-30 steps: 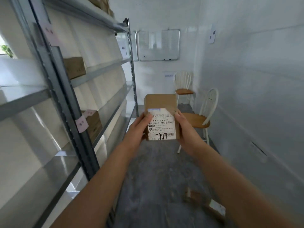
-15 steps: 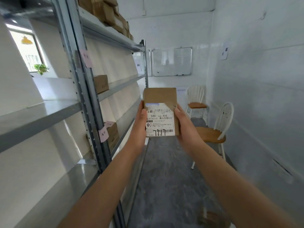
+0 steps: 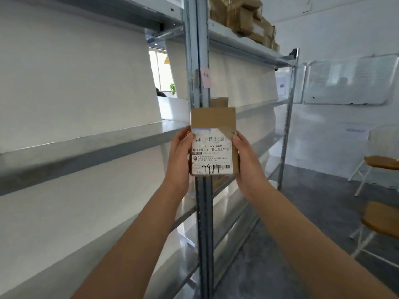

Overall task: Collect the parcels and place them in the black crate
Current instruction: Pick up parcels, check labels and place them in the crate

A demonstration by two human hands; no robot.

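Note:
A small brown cardboard parcel point(image 3: 213, 121) with a white shipping label is held upright in front of me, at chest height. My left hand point(image 3: 180, 154) grips its left edge and my right hand point(image 3: 246, 160) grips its right edge, fingers curled behind it. It hangs in front of a grey metal shelf upright point(image 3: 201, 61). Several more brown parcels point(image 3: 241, 18) are piled on the top shelf. Another brown parcel point(image 3: 219, 102) peeks out on a middle shelf behind the held one. No black crate is in view.
Grey metal shelving point(image 3: 86, 145) fills the left side. A whiteboard point(image 3: 349, 80) hangs on the far wall. Two white chairs with wooden seats point(image 3: 382, 221) stand at the right. A grey floor aisle point(image 3: 302, 212) runs between shelving and chairs.
My view has swung left and up toward the shelving, so the chairs slid to the right edge. Both hands kept their hold on the parcel, which has risen.

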